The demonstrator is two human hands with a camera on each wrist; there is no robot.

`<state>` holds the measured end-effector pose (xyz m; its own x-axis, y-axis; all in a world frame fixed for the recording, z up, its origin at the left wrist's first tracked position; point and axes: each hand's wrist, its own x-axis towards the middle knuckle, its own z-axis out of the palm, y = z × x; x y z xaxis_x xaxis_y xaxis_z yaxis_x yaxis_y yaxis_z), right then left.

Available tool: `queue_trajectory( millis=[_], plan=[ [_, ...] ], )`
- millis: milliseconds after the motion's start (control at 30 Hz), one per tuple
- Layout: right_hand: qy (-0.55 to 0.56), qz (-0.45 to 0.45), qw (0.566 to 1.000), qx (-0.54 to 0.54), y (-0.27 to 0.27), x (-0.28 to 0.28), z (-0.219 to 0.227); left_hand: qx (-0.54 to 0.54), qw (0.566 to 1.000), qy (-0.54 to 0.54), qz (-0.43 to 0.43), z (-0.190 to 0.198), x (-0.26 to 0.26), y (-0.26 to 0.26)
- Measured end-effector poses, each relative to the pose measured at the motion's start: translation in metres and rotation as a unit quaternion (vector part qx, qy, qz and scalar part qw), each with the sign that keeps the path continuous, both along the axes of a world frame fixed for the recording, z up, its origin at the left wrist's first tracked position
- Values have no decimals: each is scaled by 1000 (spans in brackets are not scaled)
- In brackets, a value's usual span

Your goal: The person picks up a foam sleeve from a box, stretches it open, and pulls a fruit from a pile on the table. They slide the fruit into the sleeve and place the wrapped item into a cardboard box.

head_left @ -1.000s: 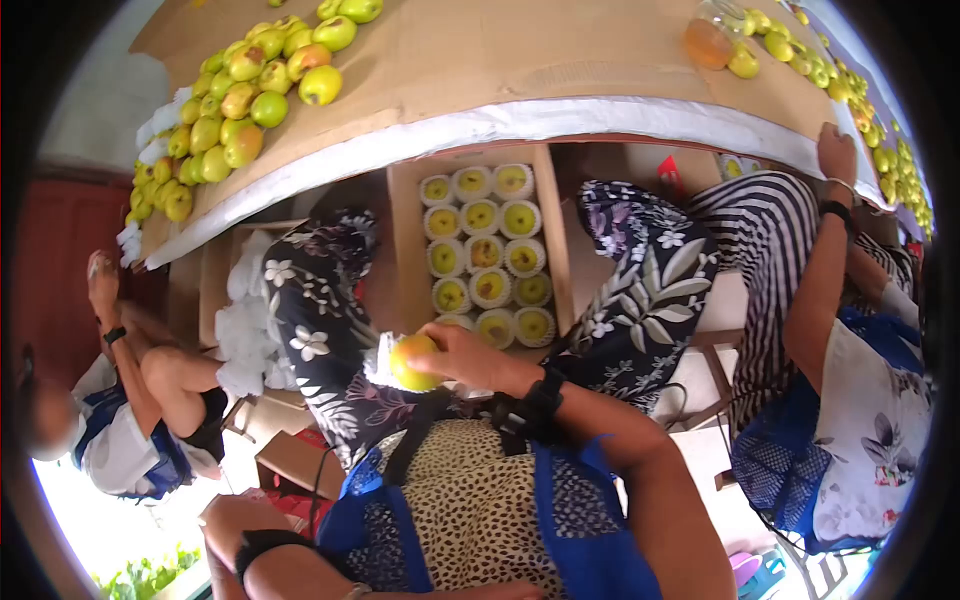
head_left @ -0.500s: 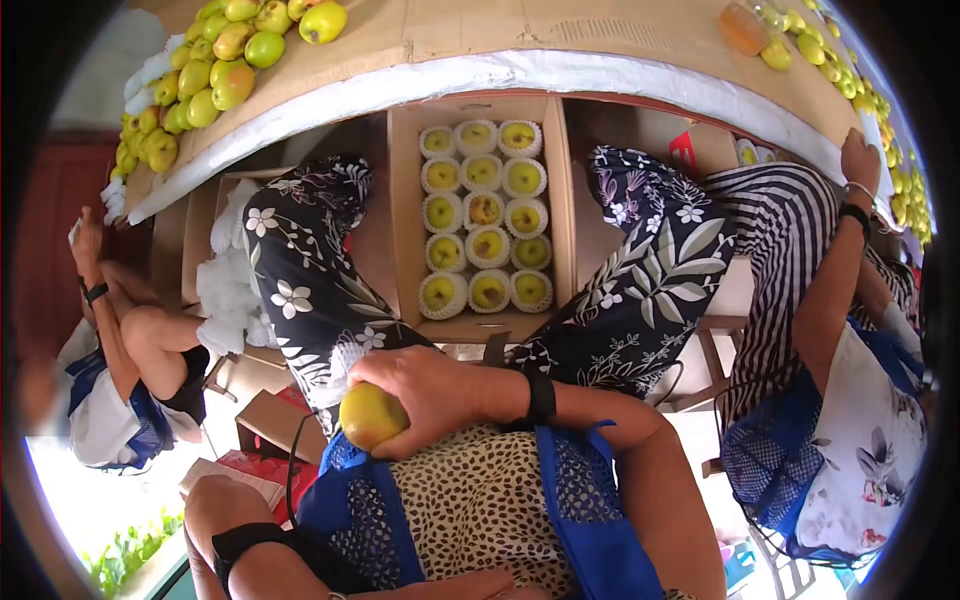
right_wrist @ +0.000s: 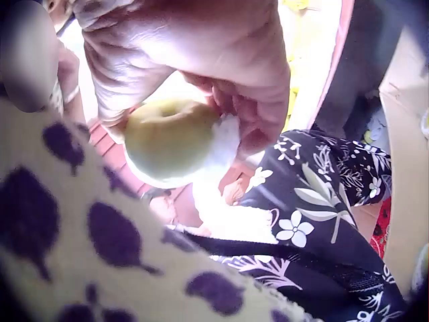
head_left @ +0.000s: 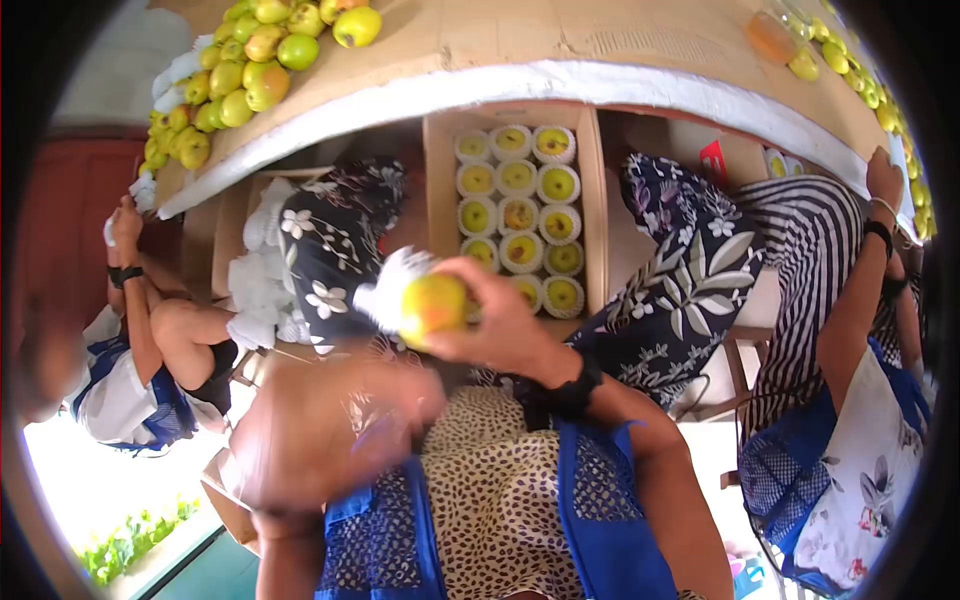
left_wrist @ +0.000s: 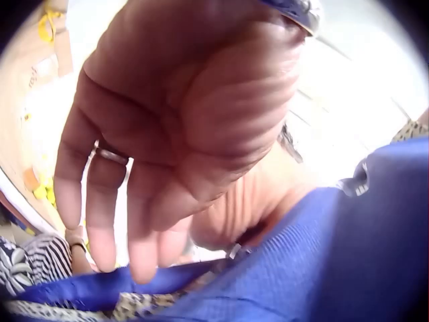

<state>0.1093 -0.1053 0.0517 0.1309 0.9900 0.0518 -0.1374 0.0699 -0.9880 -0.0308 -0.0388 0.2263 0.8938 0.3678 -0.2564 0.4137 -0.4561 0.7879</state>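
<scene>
Currently right hand (head_left: 500,325) grips apple (head_left: 432,305) with foam net (head_left: 385,290) half on; left hand (head_left: 320,430) empty, fingers loose. Net could slip off.

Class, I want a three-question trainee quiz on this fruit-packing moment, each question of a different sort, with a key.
1. True or false: the right hand holds a yellow-green fruit.
2. The left hand is: A) gripping a knife, B) open, holding nothing, C) holding a box.
3. Fill in: the cardboard box between the knees holds fruit wrapped in white foam ____.

Key: 1 true; 2 B; 3 nets.
</scene>
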Motion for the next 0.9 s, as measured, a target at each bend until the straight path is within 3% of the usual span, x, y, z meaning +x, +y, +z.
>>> queue_trajectory(
  millis=[33, 100, 167, 267, 300, 433, 467, 700, 767, 833, 900],
  plan=[
    [91, -25, 995, 17, 3, 4, -16, -81, 968, 5, 237, -18, 10, 7],
    [204, -39, 978, -24, 4, 18, -16, -76, 939, -50, 331, -87, 2, 25],
    [206, -62, 977, -10, 3, 22, -17, -136, 904, -147, 379, -130, 17, 18],
    [210, -75, 975, 10, 4, 22, -25, -163, 902, -200, 347, -164, 26, 5],
    [211, -72, 975, 15, 3, 21, -26, -267, 861, -222, 372, -163, 27, 5],
    [192, -9, 981, 17, -4, 19, -22, -389, 802, -257, 373, -162, 23, 11],
    [239, 15, 971, -7, -4, 18, -20, -411, 792, -261, 368, -160, 22, 12],
    [297, 61, 952, -38, -2, 16, -26, -378, 790, -211, 434, -167, 15, 15],
    [275, 61, 959, -37, -3, 11, -27, -292, 820, -238, 431, -175, 16, 12],
    [278, 28, 959, -43, -2, 8, -26, -252, 832, -199, 453, -174, 17, 14],
    [302, 1, 952, -48, 2, 7, -30, -95, 899, -139, 405, -184, 7, 19]
  ],
)
